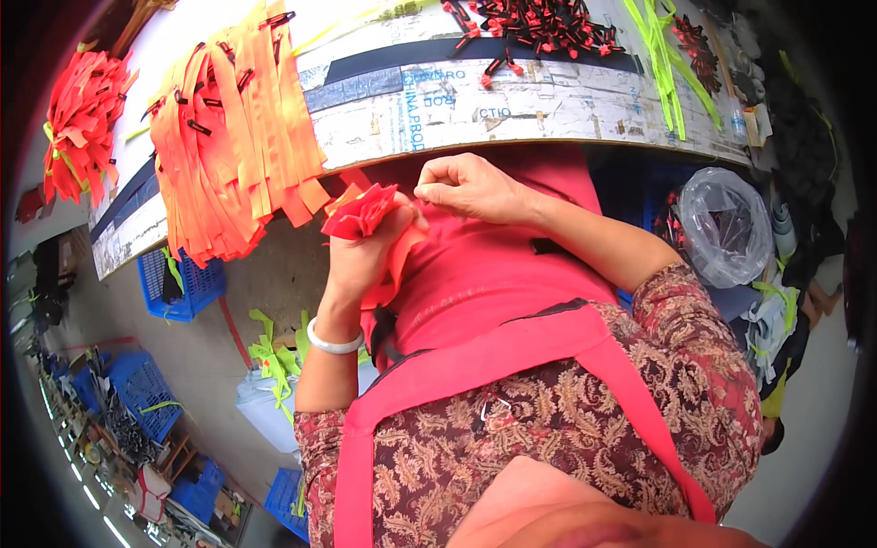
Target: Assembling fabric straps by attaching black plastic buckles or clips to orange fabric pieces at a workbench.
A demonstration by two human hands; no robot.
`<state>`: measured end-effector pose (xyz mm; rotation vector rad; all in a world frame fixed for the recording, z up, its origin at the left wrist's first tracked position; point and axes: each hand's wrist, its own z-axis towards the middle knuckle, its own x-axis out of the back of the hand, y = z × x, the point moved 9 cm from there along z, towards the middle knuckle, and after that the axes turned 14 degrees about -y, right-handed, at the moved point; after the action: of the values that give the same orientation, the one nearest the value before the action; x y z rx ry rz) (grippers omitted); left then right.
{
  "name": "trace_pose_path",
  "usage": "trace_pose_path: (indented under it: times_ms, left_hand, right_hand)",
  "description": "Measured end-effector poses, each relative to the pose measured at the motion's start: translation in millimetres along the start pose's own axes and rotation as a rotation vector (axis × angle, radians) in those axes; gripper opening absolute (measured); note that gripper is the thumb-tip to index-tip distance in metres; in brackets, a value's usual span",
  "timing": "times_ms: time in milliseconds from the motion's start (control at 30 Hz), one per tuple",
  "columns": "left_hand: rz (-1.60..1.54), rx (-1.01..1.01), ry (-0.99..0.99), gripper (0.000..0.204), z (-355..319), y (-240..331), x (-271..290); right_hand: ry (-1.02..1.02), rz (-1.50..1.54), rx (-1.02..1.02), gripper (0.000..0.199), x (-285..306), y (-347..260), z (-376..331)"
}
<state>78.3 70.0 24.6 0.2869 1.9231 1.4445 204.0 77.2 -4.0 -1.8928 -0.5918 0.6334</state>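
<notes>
Left hand (365, 260) closed around a bunch of red-orange strap ends (364, 213), gripped in the fist just below the counter edge and held in front of the red apron (493, 274); a white bangle (333, 344) circling that wrist. Right hand (470, 187) curled tight just beside the bunch, fingers (429, 192) pinched together at the bunch's upper right side; whether anything small sits between those fingertips cannot be told. Both hands close together, nearly touching, above the lap.

Behind the hands, the patterned brown sleeves and the apron's pink shoulder straps (512, 352) crossing the chest.

Just above the hands, the curved edge of the counter (475, 114), its top covered with pale printed sheeting and a dark band. Draped over the counter's left part and hanging past its edge, a thick stack of orange straps (237, 137) with small black clips here and there. Further left, well apart from the hands, a second bundle of red straps (82, 123) bound near the middle. At the counter's far side, a scattered heap of small red and black clips (544, 27), and to its right a few neon-green strips (662, 64) lying across the surface.

Below the counter on the left, a blue plastic crate (183, 283) on the floor, with loose green strips (269, 356) near it and more blue crates (142, 388) further down. To the right of the lap, a clear plastic bag (726, 224) bunched open beside a dark blue bin.
</notes>
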Motion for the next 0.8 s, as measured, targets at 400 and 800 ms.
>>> trace_pose_path:
  times_ms: [400, 800]
  left_hand:
    - [-0.077, 0.074, 0.016, 0.002, 8, -10, -2]
    - [-0.159, 0.114, -0.007, 0.003, 10, -28, -9]
  right_hand:
    - [0.921, -1.187, 0.478, 0.018, 144, -75, -54]
    - [0.997, -1.273, 0.338, 0.022, 185, -64, -19]
